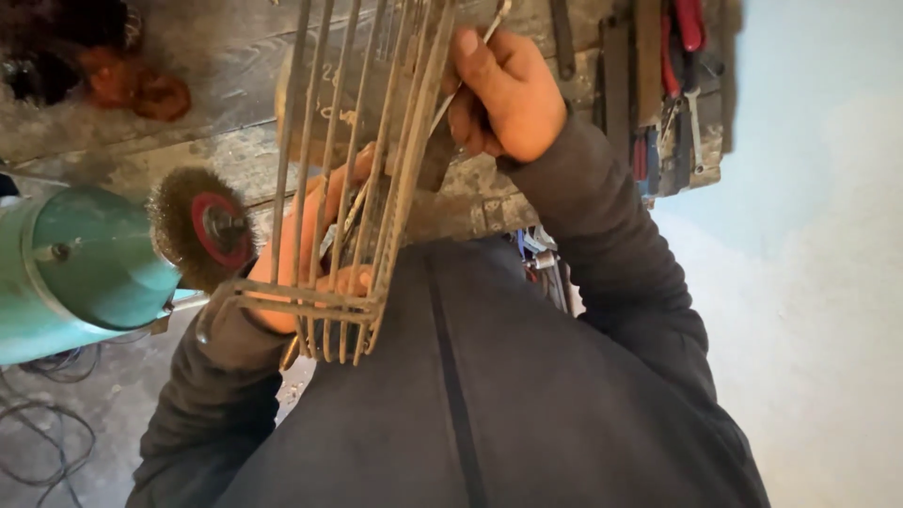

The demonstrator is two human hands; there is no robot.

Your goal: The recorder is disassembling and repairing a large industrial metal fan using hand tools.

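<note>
**Rack held beside the wire wheel, bars still brown**

The person holds a wire rack in both hands, in front of the chest and above the edge of the counter. The rack runs from the top of the view down to a welded end frame near the dark jacket.

The left hand sits behind the lower bars. Its fingers are curled through the gaps and closed round the bars close to the end frame. The right hand is higher up, clenched on the rack's outer edge with the thumb pressed along the top. A thin pale rod passes through that fist, and I cannot tell whether it belongs to the rack.

A round wire brush wheel with a red hub stands just beside the rack's lower left corner, on a green motor. The rack looks close to the bristles but apart from them. Whether the wheel is turning cannot be told.

As for progress, every visible bar looks dull and rust-brown, and no bright, cleaned stretch shows. By that sign, little or none of the brushing shows as done, though the far side of the bars is hidden.

Red-handled tools lie at the far right of the counter, and cables trail on the floor below the motor.
</note>
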